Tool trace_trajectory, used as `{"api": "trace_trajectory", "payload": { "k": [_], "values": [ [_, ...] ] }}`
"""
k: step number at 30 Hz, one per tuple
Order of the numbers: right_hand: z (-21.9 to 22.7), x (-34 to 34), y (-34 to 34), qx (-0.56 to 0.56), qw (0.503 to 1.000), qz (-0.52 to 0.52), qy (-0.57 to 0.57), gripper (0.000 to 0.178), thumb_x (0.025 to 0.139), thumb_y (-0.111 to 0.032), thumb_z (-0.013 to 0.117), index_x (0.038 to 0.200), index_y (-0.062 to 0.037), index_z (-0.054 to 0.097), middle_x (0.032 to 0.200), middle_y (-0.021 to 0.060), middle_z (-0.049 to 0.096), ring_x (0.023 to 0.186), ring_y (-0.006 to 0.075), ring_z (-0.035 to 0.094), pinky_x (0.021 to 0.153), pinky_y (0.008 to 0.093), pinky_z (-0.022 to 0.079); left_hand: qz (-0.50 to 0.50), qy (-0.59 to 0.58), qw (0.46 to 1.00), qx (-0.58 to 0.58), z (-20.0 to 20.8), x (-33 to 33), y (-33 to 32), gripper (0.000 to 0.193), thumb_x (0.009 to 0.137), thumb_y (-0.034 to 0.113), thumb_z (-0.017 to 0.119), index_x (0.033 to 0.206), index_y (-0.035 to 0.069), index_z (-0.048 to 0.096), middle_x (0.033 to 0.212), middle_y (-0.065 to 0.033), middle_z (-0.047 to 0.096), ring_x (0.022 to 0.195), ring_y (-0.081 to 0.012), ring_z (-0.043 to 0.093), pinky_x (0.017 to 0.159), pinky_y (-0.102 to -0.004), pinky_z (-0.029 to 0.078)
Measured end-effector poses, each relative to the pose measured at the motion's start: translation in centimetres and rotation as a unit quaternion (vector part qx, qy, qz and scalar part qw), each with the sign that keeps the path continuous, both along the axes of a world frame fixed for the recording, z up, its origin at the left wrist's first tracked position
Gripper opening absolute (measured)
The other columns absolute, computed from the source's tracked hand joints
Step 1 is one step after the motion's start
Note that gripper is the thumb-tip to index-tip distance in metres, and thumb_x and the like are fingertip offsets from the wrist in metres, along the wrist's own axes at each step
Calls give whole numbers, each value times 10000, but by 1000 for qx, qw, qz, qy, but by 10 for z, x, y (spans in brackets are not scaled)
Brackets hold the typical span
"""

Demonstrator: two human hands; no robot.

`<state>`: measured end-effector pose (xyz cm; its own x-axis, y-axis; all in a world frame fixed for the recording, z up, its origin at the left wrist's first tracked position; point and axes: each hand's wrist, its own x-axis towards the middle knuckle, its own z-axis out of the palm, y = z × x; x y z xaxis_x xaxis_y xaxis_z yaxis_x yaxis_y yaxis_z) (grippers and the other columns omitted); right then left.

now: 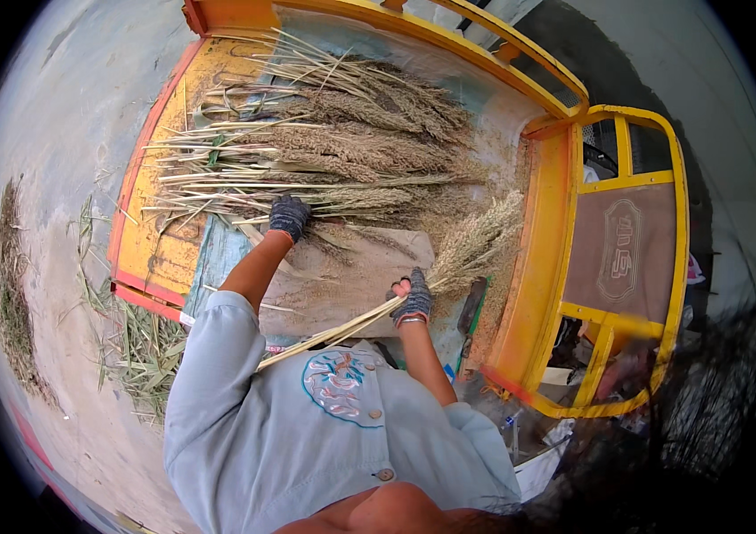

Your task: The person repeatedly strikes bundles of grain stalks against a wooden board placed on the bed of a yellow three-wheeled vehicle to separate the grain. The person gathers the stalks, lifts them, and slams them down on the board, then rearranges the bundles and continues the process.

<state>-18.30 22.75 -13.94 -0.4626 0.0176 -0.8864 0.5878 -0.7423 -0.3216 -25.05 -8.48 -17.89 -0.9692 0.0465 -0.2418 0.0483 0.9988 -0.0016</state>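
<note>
My right hand (412, 295), in a dark grey knit glove with bare fingertips showing, is closed around a small bunch of broomcorn stalks (476, 245). The pale seed heads fan out to the far right, and the bare stems run back to the near left against my shirt. At the near edge of a large broomcorn pile (325, 147), my left hand (289, 216), also gloved, has its fingers curled over some stems. Its fingertips are partly hidden. Between and below the hands lies a pale flat board (333, 280) strewn with loose seeds.
Everything rests on a yellow cart bed (160, 227) with a red edge and a blue sheet. A yellow rail frame (685, 267) with a brown panel stands at the right. Leafy trimmings (148, 351) and a dry stalk heap (11, 285) lie on the ground at left.
</note>
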Motion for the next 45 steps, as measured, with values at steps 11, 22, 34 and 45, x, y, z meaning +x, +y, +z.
{"api": "trace_trajectory", "payload": {
  "k": [11, 22, 34, 45],
  "values": [
    [4, 5, 8, 59, 992, -90, -64, 336, 848, -310, 517, 606, -158, 339, 432, -9, 247, 344, 128, 213, 305, 270, 179, 47, -15, 998, -34, -9, 22, -14, 249, 813, 205, 426, 972, 149, 609, 986, -124, 594, 922, -290, 567, 794, -438, 429],
    [114, -56, 173, 207, 977, -49, 30, 338, 777, -375, 556, 868, -99, 384, 640, 67, 335, 522, 190, 313, 469, 308, 260, 90, 95, 985, 108, 73, 69, 2, 193, 759, 267, 568, 879, 120, 604, 849, -152, 589, 777, -333, 572, 672, -439, 454],
    [24, -37, 327, 600, 611, 490, -163, 727, 684, -482, 603, 1223, -23, 439, 1275, 190, 407, 1172, 313, 409, 952, 393, 352, 299, 38, 829, 471, 75, 200, 95, 158, 805, 145, 594, 843, -6, 615, 670, -71, 601, 580, -130, 532, 546, -267, 431],
    [-101, -22, 360, 482, 651, 499, -308, 778, 704, -539, 579, 1331, -169, 304, 1383, 103, 272, 1179, 359, 386, 872, 522, 399, 367, -126, 784, 485, 108, 213, 153, 133, 804, 116, 591, 863, -3, 599, 676, -45, 594, 588, -103, 540, 556, -251, 452]
  ]
}}
